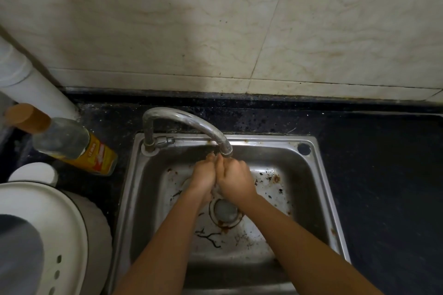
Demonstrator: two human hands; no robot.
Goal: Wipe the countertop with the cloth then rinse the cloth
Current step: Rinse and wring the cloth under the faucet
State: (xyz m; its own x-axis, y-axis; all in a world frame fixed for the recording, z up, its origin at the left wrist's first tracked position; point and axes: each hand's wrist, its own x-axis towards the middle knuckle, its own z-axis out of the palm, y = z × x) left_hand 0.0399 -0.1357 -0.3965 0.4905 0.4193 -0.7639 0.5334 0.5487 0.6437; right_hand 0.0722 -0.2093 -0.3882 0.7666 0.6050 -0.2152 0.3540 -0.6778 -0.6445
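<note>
Both my hands are over the steel sink (328, 187), just under the spout of the curved faucet (191, 120). My left hand (203, 176) and my right hand (236, 181) press against each other, fingers closed. Between the palms shows a small pale wet bit of the cloth (215, 189); the hands hide the remainder. I cannot tell whether water is running from the spout. The dark speckled countertop (383, 175) surrounds the sink.
The sink floor is stained, with a round drain (225, 211) below my wrists. Left of the sink stand a clear bottle with a yellow label (72, 146), a white pipe (28, 79), a small white container (33, 172) and a white lidded appliance (48, 223). A tiled wall rises behind.
</note>
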